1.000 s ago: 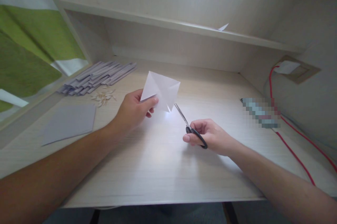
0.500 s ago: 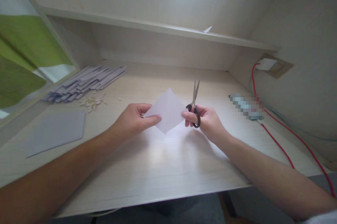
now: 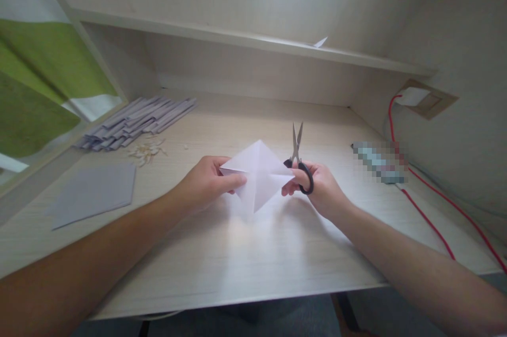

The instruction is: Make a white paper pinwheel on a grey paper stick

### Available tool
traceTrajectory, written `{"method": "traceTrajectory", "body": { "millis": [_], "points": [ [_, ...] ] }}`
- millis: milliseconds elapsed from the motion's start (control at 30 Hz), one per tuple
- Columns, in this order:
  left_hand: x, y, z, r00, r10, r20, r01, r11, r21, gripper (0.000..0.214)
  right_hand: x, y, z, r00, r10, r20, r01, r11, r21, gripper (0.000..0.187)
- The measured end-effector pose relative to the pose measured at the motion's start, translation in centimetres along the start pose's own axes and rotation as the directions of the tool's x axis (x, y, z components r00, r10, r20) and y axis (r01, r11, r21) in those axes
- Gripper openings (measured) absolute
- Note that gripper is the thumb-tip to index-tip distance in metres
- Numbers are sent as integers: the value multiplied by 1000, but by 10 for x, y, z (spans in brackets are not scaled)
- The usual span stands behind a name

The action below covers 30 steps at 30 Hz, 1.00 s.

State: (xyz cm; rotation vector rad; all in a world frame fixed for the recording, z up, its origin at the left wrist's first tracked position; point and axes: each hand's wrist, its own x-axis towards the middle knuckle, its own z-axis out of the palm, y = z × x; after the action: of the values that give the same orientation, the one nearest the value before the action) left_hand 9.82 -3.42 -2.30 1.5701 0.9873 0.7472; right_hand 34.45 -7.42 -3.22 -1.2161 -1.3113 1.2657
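A white sheet of paper point(image 3: 261, 173) with crease lines is held above the desk, one corner pointing away from me. My left hand point(image 3: 212, 178) pinches its left side, thumb on top and fingers beneath. Around the handles of black-handled scissors point(image 3: 298, 152) my right hand point(image 3: 312, 184) is closed. Their blades point away from me and stand slightly apart. The paper's right corner lies in front of my right thumb; whether the thumb presses on it I cannot tell.
Several rolled paper strips point(image 3: 138, 121) are heaped at the back left, with small pale scraps point(image 3: 146, 151) beside them. A stack of paper point(image 3: 95, 189) lies at the left. On the right are a blurred-out device point(image 3: 378, 162) and a red cable point(image 3: 431, 226). A shelf point(image 3: 237, 37) runs across the back.
The paper has opened out, its creases now showing, and its right corner reaches over my right thumb. The scissor blades have spread a little wider. The view has shifted slightly.
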Motion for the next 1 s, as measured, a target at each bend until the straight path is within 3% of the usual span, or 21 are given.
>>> {"method": "traceTrajectory", "body": {
  "millis": [167,267,367,467,733,1000],
  "points": [
    [-3,-5,-2,996,-27,87,28,1000,-5,13,2,3,0,999,32,-38,-29,995,94,29],
    [-5,-6,0,983,-43,178,48,999,-22,12,1,4,0,1000,-12,15,12,1000,26,32],
    [-7,-5,3,967,-81,242,90,996,-26,11,-2,5,0,996,45,77,-47,999,23,26],
    [-6,-4,4,972,-75,223,82,996,-25,9,-4,4,1,990,101,95,-105,994,37,30],
    [0,-2,5,1000,-14,20,16,993,-115,16,-4,3,2,996,54,72,-54,999,-5,27],
    [-2,-11,10,969,-98,225,115,991,-65,27,-9,4,7,999,-3,-55,13,986,168,25]
  ]
}}
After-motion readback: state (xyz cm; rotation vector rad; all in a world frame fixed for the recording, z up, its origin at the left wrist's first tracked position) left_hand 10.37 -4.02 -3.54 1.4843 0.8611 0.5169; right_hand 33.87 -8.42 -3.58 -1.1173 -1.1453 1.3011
